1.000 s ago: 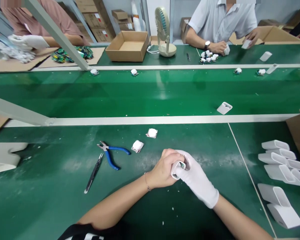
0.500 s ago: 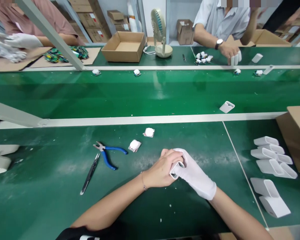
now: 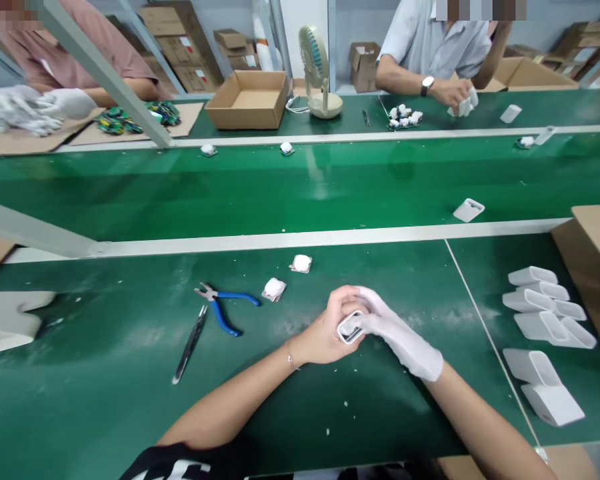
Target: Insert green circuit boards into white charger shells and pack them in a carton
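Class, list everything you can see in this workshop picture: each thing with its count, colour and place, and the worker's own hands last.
white casing: one, white, held between both hands
pliers: one, blue handles, bench left of the hands
tweezers: one, black, beside the pliers
small parts: two, white, bench beyond the hands
stacked casings: several, white, bench at right
lone casing: one, white, on the belt
belt: one, green, across the middle
fan: one, cream, far bench
open box: one, brown, beside the fan
co-workers: two, pink top and pale shirt, far side
left hand: one, bare, gripping the white casing
right hand: one, white glove, fingers on the white casing
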The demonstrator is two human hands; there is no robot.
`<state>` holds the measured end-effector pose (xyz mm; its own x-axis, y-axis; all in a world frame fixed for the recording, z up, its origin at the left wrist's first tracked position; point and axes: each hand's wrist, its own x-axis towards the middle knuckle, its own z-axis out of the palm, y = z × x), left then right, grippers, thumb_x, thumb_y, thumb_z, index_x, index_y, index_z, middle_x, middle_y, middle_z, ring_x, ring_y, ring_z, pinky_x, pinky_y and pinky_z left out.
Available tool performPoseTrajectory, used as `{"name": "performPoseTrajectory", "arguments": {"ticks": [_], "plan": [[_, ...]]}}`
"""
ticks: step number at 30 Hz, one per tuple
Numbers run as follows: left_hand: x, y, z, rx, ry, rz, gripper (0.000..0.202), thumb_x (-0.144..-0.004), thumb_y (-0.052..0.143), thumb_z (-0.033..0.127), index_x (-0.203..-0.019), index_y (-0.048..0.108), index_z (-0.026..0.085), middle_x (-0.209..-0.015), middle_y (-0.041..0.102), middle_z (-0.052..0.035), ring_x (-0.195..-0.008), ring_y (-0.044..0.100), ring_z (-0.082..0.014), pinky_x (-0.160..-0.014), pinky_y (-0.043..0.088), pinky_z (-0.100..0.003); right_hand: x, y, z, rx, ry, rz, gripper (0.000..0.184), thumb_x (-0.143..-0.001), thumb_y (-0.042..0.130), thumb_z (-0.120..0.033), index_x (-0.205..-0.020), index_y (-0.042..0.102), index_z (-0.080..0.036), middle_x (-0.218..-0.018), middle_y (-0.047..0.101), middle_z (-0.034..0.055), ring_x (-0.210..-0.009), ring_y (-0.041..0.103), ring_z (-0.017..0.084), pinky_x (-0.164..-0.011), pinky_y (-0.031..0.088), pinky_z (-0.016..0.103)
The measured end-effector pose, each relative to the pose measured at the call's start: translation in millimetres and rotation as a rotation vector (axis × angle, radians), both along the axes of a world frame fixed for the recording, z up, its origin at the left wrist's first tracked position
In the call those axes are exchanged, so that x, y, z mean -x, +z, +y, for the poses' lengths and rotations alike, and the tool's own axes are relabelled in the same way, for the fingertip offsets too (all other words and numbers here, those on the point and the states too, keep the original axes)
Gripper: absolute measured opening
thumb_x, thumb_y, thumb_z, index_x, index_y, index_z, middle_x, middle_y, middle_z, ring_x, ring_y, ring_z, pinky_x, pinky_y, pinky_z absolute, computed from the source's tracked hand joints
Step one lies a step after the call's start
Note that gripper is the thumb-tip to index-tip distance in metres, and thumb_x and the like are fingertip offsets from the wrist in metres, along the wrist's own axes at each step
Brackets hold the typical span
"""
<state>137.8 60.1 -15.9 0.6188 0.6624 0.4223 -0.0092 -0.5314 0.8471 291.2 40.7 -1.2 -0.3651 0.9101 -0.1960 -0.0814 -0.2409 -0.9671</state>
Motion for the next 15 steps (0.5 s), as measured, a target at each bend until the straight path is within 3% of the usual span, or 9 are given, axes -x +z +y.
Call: {"name": "performPoseTrajectory", "arguments": {"ticks": [3, 6, 9, 12, 15], "plan": [[0.8, -0.1, 1.2, 0.102, -0.034, -0.06, 0.061, -0.086, 0.054, 0.021, -0.129, 0.01, 0.025, -0.085, 0.056, -0.0011, -0.085, 0.058, -0.0174, -0.085, 0.047, -0.039, -13.3, -1.3, 3.8, -0.082, -0.084, 0.017, 0.046, -0.092, 0.044, -0.038, -0.135, 0.037, -0.026, -0.131, 0.052, 0.0104, -0.116, 0.056, 0.022, -0.095, 0.048, 0.043], [2.7, -1.0, 3.6, 0.143, -0.019, -0.077, 0.059, -0.087, 0.055, 0.029, -0.128, 0.013, 0.026, -0.081, 0.052, 0.0005, -0.079, 0.055, -0.0153, -0.082, 0.047, -0.037, -20.4, -1.7, 5.1, -0.215, -0.186, 0.005, 0.042, -0.092, 0.042, -0.049, -0.128, 0.047, -0.028, -0.136, 0.049, 0.0092, -0.121, 0.052, 0.024, -0.097, 0.047, 0.044], [5.8, -0.3, 4.9, 0.174, -0.024, -0.113, 0.06, -0.087, 0.057, 0.04, -0.128, 0.016, 0.027, -0.084, 0.05, -0.0003, -0.077, 0.051, -0.0143, -0.073, 0.047, -0.03, -19.6, 4.1, 7.1, -0.312, -0.261, -0.071, 0.035, -0.091, 0.046, -0.049, -0.115, 0.057, -0.025, -0.127, 0.056, 0.0082, -0.116, 0.056, 0.022, -0.097, 0.048, 0.04], [10.3, 5.2, 4.0, 0.201, -0.046, -0.111, 0.061, -0.088, 0.052, 0.051, -0.132, 0.017, 0.027, -0.092, 0.05, -0.0043, -0.077, 0.05, -0.0144, -0.067, 0.046, -0.027, -20.6, 25.9, 4.5, -0.417, -0.351, -0.227, 0.028, -0.094, 0.043, -0.04, -0.108, 0.06, -0.023, -0.117, 0.061, 0.0079, -0.109, 0.059, 0.02, -0.095, 0.049, 0.038], [16.8, 15.5, 14.3, 0.177, 0.039, 0.007, 0.06, -0.091, 0.045, 0.049, -0.139, 0.018, 0.025, -0.103, 0.051, -0.0087, -0.076, 0.052, -0.0144, -0.064, 0.047, -0.027, -37.1, 60.7, -18.1, -0.585, -0.36, -0.507, 0.023, -0.095, 0.043, -0.03, -0.109, 0.06, -0.024, -0.116, 0.062, 0.0059, -0.111, 0.057, 0.018, -0.1, 0.045, 0.036]]}}
